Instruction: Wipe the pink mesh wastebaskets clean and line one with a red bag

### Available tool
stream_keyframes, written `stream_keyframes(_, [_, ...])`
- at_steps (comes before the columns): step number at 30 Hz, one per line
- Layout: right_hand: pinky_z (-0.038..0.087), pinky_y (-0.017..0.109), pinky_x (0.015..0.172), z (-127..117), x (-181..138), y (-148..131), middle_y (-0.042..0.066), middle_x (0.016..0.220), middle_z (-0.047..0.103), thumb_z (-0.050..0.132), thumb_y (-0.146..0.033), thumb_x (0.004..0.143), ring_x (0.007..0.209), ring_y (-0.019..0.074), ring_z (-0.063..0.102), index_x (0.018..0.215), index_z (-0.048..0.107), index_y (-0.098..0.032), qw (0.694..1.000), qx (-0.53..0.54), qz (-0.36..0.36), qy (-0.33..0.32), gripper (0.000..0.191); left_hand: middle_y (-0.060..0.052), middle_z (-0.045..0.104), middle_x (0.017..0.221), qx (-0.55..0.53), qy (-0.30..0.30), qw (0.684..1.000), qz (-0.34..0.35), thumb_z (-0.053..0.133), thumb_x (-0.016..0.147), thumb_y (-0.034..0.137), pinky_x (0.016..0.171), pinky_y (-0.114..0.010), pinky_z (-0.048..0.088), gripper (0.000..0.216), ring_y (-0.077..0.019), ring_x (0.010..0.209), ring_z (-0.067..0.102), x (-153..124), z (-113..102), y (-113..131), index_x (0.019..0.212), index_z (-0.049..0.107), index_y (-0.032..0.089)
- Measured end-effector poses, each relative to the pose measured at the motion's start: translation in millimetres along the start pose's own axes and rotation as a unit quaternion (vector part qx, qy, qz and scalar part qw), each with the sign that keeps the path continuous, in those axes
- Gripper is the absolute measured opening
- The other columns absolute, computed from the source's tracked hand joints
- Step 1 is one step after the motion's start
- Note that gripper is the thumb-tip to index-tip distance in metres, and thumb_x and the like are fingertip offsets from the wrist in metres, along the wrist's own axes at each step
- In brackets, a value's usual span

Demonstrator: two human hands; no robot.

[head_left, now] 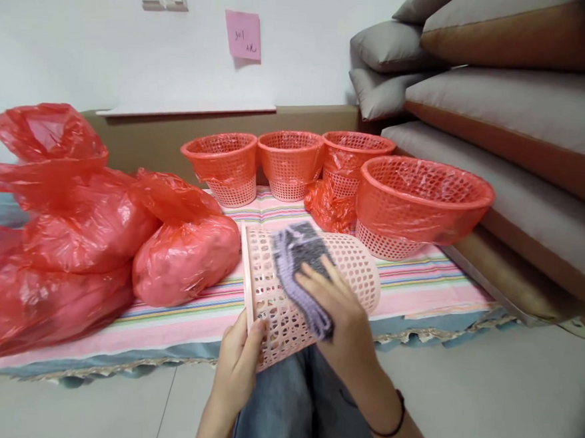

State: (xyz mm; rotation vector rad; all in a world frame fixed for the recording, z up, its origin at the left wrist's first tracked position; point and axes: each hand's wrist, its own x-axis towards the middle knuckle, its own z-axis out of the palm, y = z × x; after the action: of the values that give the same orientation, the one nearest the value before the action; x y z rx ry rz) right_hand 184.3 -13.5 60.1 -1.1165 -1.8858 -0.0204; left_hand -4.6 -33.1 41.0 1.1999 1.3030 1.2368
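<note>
A pink perforated plastic basket [359,264] lies on its side above my knees, its rim facing left. My left hand [240,355] grips that rim at the lower left, thumb on the outside. My right hand [341,309] presses a folded purple and dark grey cloth [301,273] against the basket's side, fingers spread over the cloth. Behind it stand several upright baskets lined with red plastic bags, the nearest being the lined basket [391,242] at the right. A crumpled red plastic bag [329,207] sits among them.
Several filled red plastic bags [184,258] crowd the left of the striped cloth [175,324]. Grey and brown cushions [505,107] are stacked high at the right. A pink note [243,35] is stuck to the wall behind. Pale floor tiles [480,405] lie in front.
</note>
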Motion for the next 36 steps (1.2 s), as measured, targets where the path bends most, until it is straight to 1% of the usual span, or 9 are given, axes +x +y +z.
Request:
stream_keyframes(4, [0.044,0.059,0.113,-17,-17,65,0.010,0.138,0.063,0.056,-0.024,0.088,0.142,0.0344,0.044,0.132,0.064,-0.014,0.991,-0.066,0.096,0.070,0.045,-0.003,0.065,0.069,0.019,0.000,1.000,0.008,0.058,0.085,0.064,0.064,-0.030,0.051,0.055,-0.0199,0.066,0.061,-6,-1,-9,0.106,0.071,0.015])
stream_keyframes(7, [0.045,0.061,0.111,-22,-24,77,0.013,0.136,0.064,0.056,-0.026,0.086,0.139,0.0372,0.047,0.130,0.066,-0.012,0.982,-0.079,0.142,0.097,0.047,-0.008,0.072,0.077,0.026,-0.017,0.999,0.021,0.058,0.087,0.061,0.075,-0.033,0.055,0.053,-0.0245,0.078,0.068,-9,2,-17,0.108,0.072,0.015])
stream_keyframes(12, [0.043,0.062,0.111,-7,-16,3,0.008,0.140,0.061,0.053,-0.017,0.084,0.142,0.0357,0.044,0.134,0.062,-0.019,0.990,-0.033,0.110,0.079,0.051,-0.013,0.076,0.107,0.043,-0.048,0.996,0.067,0.056,0.089,0.061,0.087,-0.037,0.055,0.055,-0.0291,0.099,0.070,-12,9,-19,0.117,0.071,0.016])
stream_keyframes(15, [0.037,0.060,0.116,1,-8,-44,0.004,0.144,0.059,0.051,-0.016,0.085,0.148,0.0324,0.034,0.134,0.060,-0.022,0.998,0.044,0.033,0.041,0.050,-0.010,0.078,0.098,0.100,-0.065,0.986,0.114,0.049,0.092,0.063,0.081,-0.036,0.056,0.055,-0.0275,0.091,0.071,-13,8,-13,0.108,0.074,0.017])
stream_keyframes(18, [0.036,0.056,0.118,2,-4,-53,0.003,0.143,0.059,0.051,-0.016,0.087,0.148,0.0299,0.035,0.133,0.060,-0.023,0.998,0.062,0.016,0.026,0.048,-0.008,0.078,0.091,0.130,-0.072,0.979,0.138,0.044,0.094,0.063,0.078,-0.035,0.057,0.057,-0.0256,0.083,0.071,-13,4,-13,0.104,0.075,0.016])
stream_keyframes(24, [0.038,0.059,0.117,-10,-5,23,0.006,0.139,0.062,0.055,-0.016,0.078,0.143,0.0323,0.043,0.132,0.064,-0.019,0.988,-0.041,0.126,0.083,0.055,-0.013,0.079,0.099,0.160,-0.088,0.967,0.179,0.043,0.097,0.059,0.079,-0.037,0.059,0.055,-0.0278,0.089,0.075,-21,0,-22,0.112,0.074,0.017])
stream_keyframes(30, [0.044,0.057,0.112,-22,-13,74,0.010,0.135,0.065,0.050,-0.022,0.077,0.137,0.0341,0.051,0.126,0.070,-0.014,0.972,-0.049,0.205,0.105,0.053,-0.010,0.078,0.089,0.293,-0.161,0.895,0.296,0.036,0.101,0.053,0.069,-0.032,0.055,0.051,-0.0245,0.080,0.074,-26,0,-2,0.104,0.074,0.019])
stream_keyframes(33, [0.042,0.057,0.113,-23,-14,75,0.010,0.136,0.064,0.049,-0.019,0.073,0.137,0.0331,0.051,0.125,0.070,-0.015,0.975,-0.044,0.195,0.097,0.056,-0.007,0.072,0.074,0.332,-0.065,0.884,0.323,0.036,0.100,0.056,0.058,-0.030,0.047,0.052,-0.0212,0.066,0.066,-27,-4,23,0.096,0.073,0.019])
stream_keyframes(36, [0.041,0.058,0.114,-21,-15,73,0.011,0.135,0.065,0.051,-0.022,0.075,0.135,0.0338,0.052,0.124,0.070,-0.013,0.975,-0.041,0.193,0.098,0.053,-0.006,0.068,0.074,0.270,0.047,0.906,0.321,0.042,0.099,0.054,0.061,-0.031,0.047,0.044,-0.0202,0.067,0.061,-42,-8,51,0.098,0.072,0.021])
